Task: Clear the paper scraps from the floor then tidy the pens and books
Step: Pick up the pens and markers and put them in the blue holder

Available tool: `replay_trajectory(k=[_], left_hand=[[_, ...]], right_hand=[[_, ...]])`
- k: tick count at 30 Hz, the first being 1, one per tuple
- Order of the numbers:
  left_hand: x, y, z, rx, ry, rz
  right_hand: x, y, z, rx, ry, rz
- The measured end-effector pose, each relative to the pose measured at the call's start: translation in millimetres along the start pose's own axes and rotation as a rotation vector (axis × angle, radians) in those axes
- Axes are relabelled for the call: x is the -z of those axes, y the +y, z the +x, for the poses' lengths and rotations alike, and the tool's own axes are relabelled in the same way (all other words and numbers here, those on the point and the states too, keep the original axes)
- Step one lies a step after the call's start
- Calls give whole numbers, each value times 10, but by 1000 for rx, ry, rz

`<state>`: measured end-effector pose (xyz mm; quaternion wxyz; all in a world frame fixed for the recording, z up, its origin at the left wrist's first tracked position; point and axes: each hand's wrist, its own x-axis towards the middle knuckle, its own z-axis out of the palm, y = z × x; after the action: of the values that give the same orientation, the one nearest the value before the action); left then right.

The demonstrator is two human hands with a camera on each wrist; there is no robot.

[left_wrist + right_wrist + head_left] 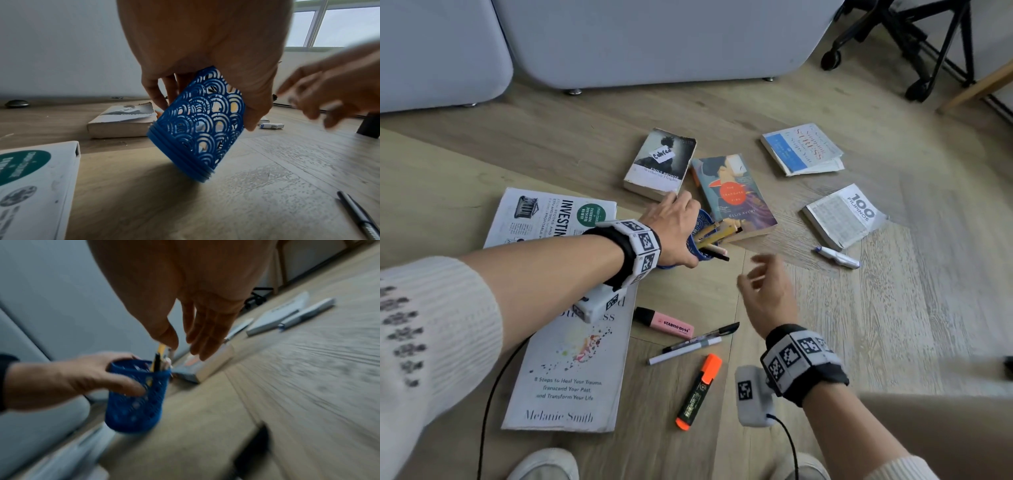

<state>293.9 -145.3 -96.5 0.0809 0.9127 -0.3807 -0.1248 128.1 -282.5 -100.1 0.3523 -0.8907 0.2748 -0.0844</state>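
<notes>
My left hand [674,222] grips a blue lattice pen holder [197,123], tilted to the right with its base edge on the wooden floor. Several pens and pencils [714,236] stick out of the holder's mouth [141,368]. My right hand [763,287] hovers just right of the holder, fingers loose and holding nothing. On the floor lie a pink highlighter [664,323], a black pen [709,334], a white pen [685,351], an orange marker [700,390] and a white-blue pen [837,257]. Several books lie scattered, among them a teal novel [732,195].
Two large white books [565,383] lie under my left forearm. A grey paperback [659,164] lies beyond the holder, with two more books [803,149] at the right. A grey sofa [654,37] lines the back; an office chair base [914,51] stands at the far right.
</notes>
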Motion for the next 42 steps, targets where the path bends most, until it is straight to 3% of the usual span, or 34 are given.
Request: replay_trajectory(k=[3, 4, 8, 13, 16, 19, 22, 24, 26, 27, 30, 31, 33, 35, 39, 40, 42], left_hand=[[-3, 9, 1, -3, -15, 8], [0, 6, 2, -2, -15, 4], [2, -8, -3, 1, -13, -9], [-7, -18, -12, 0, -4, 7], [-13, -36, -10, 9, -6, -18], [4, -41, -10, 20, -10, -35], [7, -13, -6, 21, -11, -21], [3, 34, 6, 8, -11, 3], [2, 56, 6, 5, -5, 16], [3, 57, 6, 8, 0, 9], [-11, 1, -4, 25, 13, -33], [-22, -27, -7, 27, 20, -47], [-37, -74, -22, 29, 39, -71], [-44, -93, -26, 35, 47, -89], [-31, -61, -1, 27, 47, -77], [-18, -36, -1, 16, 47, -61], [0, 43, -3, -22, 51, 5]], right_hand=[[-160, 310, -286, 106, -489, -241], [-218, 403, -369, 152, -565, -298], [-259, 632, -443, 157, -485, -301], [12, 749, -248, 163, -571, -442], [329, 651, -70, 95, -460, -379], [626, 391, 174, 79, -105, -142], [680, -12, 374, 46, 217, 302], [571, -296, 436, 14, 206, 503], [398, -457, 451, -6, 110, 508], [310, -443, 464, -25, 127, 478], [163, -146, 480, -111, 311, 286], [138, 24, 474, -153, 303, 173], [56, 381, 388, -235, 109, -111], [-35, 688, 239, -207, -75, -311], [-48, 955, 102, -128, -119, -403], [-31, 930, 124, -125, -113, -387], [16, 799, 212, -86, 50, -251]])
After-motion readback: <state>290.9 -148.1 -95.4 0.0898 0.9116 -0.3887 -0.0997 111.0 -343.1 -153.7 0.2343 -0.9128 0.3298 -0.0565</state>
